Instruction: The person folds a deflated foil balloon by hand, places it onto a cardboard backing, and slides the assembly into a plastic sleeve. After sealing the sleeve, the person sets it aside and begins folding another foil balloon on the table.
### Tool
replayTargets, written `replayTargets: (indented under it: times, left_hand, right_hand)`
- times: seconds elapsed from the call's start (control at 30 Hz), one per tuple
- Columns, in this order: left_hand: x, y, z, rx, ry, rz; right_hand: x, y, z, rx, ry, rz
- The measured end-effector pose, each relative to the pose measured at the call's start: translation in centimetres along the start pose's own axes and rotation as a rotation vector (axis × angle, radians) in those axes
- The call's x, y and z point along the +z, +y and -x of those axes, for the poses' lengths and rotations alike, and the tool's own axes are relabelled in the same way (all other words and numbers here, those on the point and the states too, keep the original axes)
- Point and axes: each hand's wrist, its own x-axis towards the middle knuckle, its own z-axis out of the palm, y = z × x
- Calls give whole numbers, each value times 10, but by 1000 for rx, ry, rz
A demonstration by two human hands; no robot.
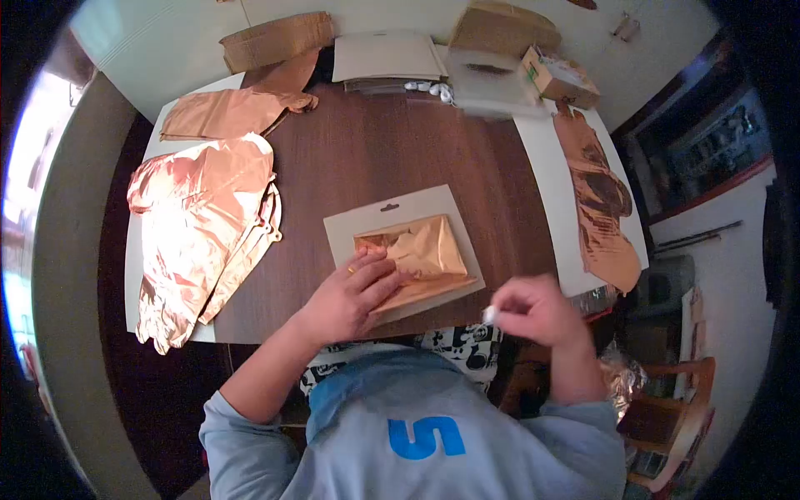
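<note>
A folded rose-gold foil balloon (421,246) lies on a pale card (340,237) with a hanging slot at its top edge. My left hand (354,292) rests on the foil's lower left part, fingers stretched out and pressing it down; a ring shows on one finger. Off the card's right corner, my right hand (533,310) is raised near the table's front edge. Between its thumb and fingers it pinches a small white piece (488,315), too small to identify for certain.
Large flattened rose-gold foil balloons (204,217) cover the left side. At the back stand a stack of pale cards (383,58), small white coils (432,88), clear plastic bags (496,83) and an open carton (562,79). More foil (596,196) lies along the right edge, near a wooden chair (679,425).
</note>
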Motion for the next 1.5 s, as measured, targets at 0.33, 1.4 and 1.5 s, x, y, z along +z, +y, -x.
replayTargets:
  times: [0.33,1.4,1.5]
  left_hand:
    - [-2,5,-2,-75,78,111]
    - [4,15,-7,11,-7,-151]
    - [2,13,-6,13,22,-108]
  right_hand:
    - [114,33,-60,-537,691,783]
    - [74,-2,-81,-342,244,827]
    - [85,25,-96,-288,190,907]
